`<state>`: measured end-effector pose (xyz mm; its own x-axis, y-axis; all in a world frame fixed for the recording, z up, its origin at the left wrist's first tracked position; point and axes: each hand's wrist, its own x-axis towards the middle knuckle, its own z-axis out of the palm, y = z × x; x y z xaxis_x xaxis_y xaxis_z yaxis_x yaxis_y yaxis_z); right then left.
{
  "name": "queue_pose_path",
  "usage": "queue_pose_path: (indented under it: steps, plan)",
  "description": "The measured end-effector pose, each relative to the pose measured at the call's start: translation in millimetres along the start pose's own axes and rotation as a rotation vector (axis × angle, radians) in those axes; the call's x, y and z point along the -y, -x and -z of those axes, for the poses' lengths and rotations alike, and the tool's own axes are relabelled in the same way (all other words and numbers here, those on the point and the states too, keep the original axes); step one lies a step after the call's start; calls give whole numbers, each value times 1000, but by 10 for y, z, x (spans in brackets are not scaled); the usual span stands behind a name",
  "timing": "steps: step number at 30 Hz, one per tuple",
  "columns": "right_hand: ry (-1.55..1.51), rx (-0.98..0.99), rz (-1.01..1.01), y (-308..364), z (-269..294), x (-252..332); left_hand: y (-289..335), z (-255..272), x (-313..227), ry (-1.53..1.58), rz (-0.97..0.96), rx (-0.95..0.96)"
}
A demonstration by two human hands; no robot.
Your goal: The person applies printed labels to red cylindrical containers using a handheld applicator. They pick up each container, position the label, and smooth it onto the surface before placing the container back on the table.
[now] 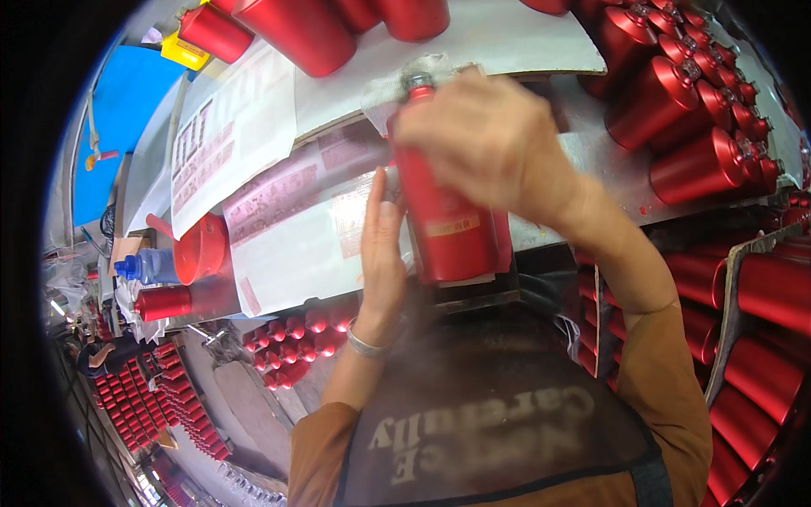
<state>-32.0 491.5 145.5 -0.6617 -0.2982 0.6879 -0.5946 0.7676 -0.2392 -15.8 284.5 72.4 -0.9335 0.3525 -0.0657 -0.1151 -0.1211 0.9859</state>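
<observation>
A red metallic bottle (448,241) with a glassy grey stopper lies on the worktop in front of me, its base toward me. A small gold-coloured label sits on its side near the base. My left hand (384,258) is open, fingers stretched out along the bottle's left side; whether the palm presses on it I cannot tell. Over the bottle's upper part, my right hand (490,139) is curled and blurred by motion. Its fingertips are on or just above the red surface, and anything in them is hidden. Crumpled white paper (427,66) shows behind the bottle's neck.
Printed transfer sheets (270,186) cover the worktop to the left, near a red cup (201,249) and a blue-capped clear bottle (156,266). Many red bottles (655,106) stand close at the right. Racks of red bottles (764,363) flank my right arm.
</observation>
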Motion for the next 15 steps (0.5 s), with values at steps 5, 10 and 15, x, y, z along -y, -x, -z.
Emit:
queue_pose_path:
  steps: [5,10,15]
  plan:
    - [-546,258,93,368,178,630,-29,291,15,-22,-49,-144]
    - [-310,-122,-337,144,149,47,-82,190,-2,-84,-159,-64]
    - [-462,-4,-120,743,117,173,90,164,-40,-207,-314,26]
